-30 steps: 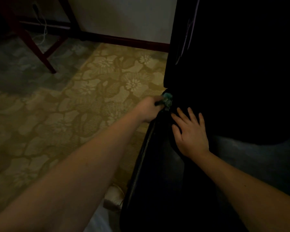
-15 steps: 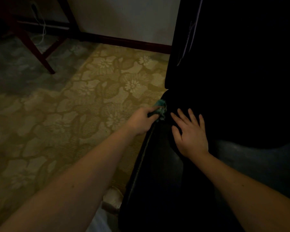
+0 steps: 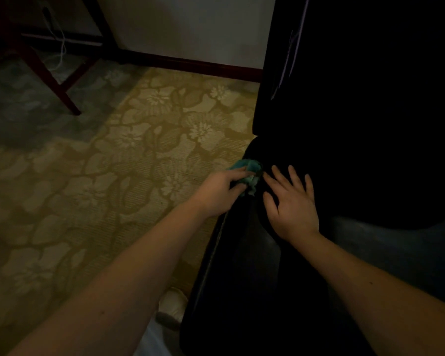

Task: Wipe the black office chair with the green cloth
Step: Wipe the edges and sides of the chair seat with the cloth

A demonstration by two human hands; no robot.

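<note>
The black office chair [image 3: 242, 278] fills the right half of the dim view, its seat low and its back rising at the upper right. My left hand [image 3: 222, 191] is closed around a bunched green cloth [image 3: 249, 173] and presses it against the seat's left edge near the back corner. My right hand [image 3: 292, 204] lies flat on the seat just right of the cloth, fingers spread, holding nothing.
A yellow floral carpet [image 3: 113, 188] covers the floor to the left. Dark red wooden furniture legs [image 3: 54, 83] and a white cable [image 3: 61, 47] stand at the upper left by the wall. A pale shoe tip [image 3: 172, 304] shows beside the chair's base.
My left hand has slid the cloth back toward me along the seat's left edge, away from the back corner. My right hand has stayed flat on the seat.
</note>
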